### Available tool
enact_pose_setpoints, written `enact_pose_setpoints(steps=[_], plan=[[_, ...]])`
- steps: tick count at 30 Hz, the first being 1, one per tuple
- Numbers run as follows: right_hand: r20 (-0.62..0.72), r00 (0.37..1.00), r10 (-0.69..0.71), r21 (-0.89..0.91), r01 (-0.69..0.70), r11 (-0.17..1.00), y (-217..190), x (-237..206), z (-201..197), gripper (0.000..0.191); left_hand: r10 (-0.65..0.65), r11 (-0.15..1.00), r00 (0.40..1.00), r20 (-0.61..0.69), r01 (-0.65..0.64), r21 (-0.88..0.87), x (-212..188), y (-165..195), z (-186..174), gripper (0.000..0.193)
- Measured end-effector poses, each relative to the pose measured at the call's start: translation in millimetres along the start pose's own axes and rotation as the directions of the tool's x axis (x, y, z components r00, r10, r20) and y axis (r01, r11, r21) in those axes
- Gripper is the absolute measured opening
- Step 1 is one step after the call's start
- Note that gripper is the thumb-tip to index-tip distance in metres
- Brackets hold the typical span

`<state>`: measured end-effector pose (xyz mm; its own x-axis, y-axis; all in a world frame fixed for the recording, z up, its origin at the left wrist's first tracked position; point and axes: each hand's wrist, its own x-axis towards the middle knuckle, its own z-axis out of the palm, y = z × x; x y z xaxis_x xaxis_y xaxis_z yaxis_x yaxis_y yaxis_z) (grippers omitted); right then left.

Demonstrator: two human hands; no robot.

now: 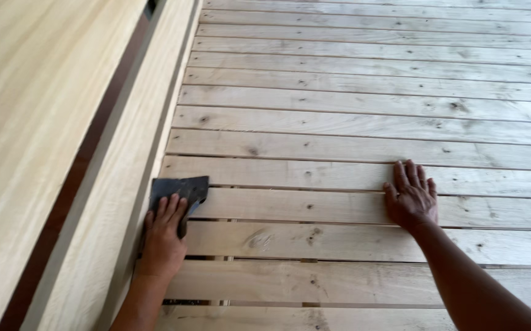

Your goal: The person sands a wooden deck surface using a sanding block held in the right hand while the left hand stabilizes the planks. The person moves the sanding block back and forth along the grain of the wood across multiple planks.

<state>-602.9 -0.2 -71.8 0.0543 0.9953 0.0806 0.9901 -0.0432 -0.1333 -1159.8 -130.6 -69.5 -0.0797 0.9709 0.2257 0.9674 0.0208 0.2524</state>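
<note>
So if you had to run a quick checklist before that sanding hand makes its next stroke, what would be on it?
1. Left hand flat on the dark abrasive sheet: ok.
2. Sheet lies against the side rail at the slat ends: ok.
3. Right hand braced palm-down on the slats, well apart from the sheet: ok.
4. Fingers on top of the sheet, not over a gap: ok.
5. Sheet's grit worn or fresh: cannot tell.
6. Nothing loose lying on the slats nearby: ok.
</note>
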Motion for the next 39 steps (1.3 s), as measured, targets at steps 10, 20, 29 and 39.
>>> enact_pose_setpoints(steps=[10, 20, 29, 39], plan=[[-0.004, 1.0, 0.004, -0.001, -0.004, 1.0, -12.0, -1.8, -1.7, 0.073, -0.109, 0.993, 0.991, 0.08, 0.105, 0.059, 35.0, 7.6, 1.1, 0.074], [-0.001, 1.0, 0.01, -0.029, -0.01, 1.0, -16.4, -0.8, 1.4, 0.074, -0.195, 0.978, 0.981, -0.002, 0.194, 0.077, 43.1, 7.9, 16.3, 0.067], [0.02, 1.0, 0.021, -0.031, -0.02, 0.999, -17.7, 1.2, -0.6, 0.074, 0.314, 0.932, 0.949, 0.014, -0.305, -0.196, 3.9, 247.3, 97.1, 0.062], [0.041, 0.998, 0.043, -0.043, -0.041, 0.998, -21.0, -0.4, -0.9, 0.074, -0.165, 0.986, 0.985, -0.047, 0.164, -0.013, 36.5, 65.7, 32.2, 0.063]])
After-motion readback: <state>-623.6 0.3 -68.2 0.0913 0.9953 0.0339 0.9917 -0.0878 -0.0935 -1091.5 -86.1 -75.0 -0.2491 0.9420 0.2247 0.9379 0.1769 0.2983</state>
